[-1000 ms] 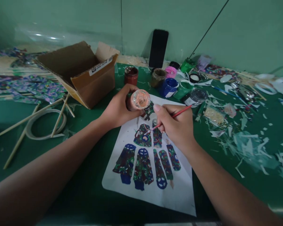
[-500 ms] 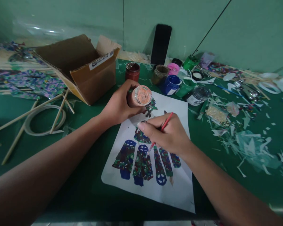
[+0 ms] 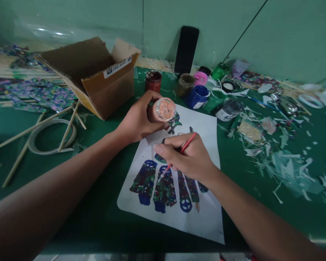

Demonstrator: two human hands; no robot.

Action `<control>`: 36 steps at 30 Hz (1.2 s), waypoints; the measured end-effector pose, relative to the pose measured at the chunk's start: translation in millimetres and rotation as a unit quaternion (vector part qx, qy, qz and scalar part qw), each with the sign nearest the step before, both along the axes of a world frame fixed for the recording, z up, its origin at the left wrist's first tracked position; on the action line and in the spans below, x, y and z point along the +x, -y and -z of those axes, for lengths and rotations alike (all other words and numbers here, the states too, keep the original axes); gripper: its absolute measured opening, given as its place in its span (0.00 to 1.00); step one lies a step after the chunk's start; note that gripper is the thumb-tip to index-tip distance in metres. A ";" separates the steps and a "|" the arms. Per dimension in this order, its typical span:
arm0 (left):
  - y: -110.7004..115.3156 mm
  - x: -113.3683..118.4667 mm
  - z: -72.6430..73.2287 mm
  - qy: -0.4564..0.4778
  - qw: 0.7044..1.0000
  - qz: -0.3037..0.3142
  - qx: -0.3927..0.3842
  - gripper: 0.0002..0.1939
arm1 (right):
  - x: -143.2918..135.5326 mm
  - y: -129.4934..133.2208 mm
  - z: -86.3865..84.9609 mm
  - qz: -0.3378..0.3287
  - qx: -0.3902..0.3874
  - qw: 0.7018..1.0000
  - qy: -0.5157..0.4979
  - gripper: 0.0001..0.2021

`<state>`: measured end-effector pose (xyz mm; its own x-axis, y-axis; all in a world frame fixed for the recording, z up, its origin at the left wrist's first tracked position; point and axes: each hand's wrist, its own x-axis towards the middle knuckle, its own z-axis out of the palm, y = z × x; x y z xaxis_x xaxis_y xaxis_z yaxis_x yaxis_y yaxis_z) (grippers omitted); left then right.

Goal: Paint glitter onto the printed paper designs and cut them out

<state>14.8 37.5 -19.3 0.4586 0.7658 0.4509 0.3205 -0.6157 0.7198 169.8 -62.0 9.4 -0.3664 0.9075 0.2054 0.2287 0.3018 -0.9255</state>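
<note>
My left hand (image 3: 138, 119) is wrapped round a jar of peach-orange paint (image 3: 165, 109), its mouth tilted toward me above the top of the paper. A thin red paintbrush (image 3: 188, 143) is pinched in my right hand (image 3: 190, 157). Its bristles point down at the second painted figure piece (image 3: 165, 190) on the white sheet (image 3: 168, 223); whether they touch is too fine to tell. Several painted pieces in dark red, green and blue lie on this sheet, among them a blue-topped one (image 3: 143, 181) at the left. My right hand hides part of the upper pieces.
Behind the paper stand open paint jars: dark red (image 3: 153, 81), brown (image 3: 185, 84), blue (image 3: 199, 96), green (image 3: 215, 99) and black (image 3: 229, 110). An open cardboard box (image 3: 116, 90), a tape roll (image 3: 34, 139) and sticks are left. A phone (image 3: 186, 49) leans on the wall; plastic scraps (image 3: 285, 168) litter the right.
My right hand and the paintbrush have moved slightly left, the brush tip going from the right side of the second piece to its left side. My left hand keeps holding the jar.
</note>
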 end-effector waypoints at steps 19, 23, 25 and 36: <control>8.9 -6.3 -13.6 -0.060 0.998 -0.016 0.016 0.26 | 72.0 -46.7 -5.0 0.367 0.202 0.899 -0.127 0.16; 22.5 -11.8 -19.8 -0.116 0.991 -0.063 0.039 0.25 | 70.0 -23.2 -1.9 0.346 0.174 0.915 -0.112 0.15; 27.7 -12.7 -20.2 -0.133 0.987 -0.084 0.034 0.25 | 64.4 4.9 -3.2 0.334 0.162 0.924 -0.085 0.14; 56.2 -23.5 -30.4 -0.189 0.969 -0.154 0.032 0.24 | 15.1 180.7 16.3 0.261 0.285 0.900 0.202 0.10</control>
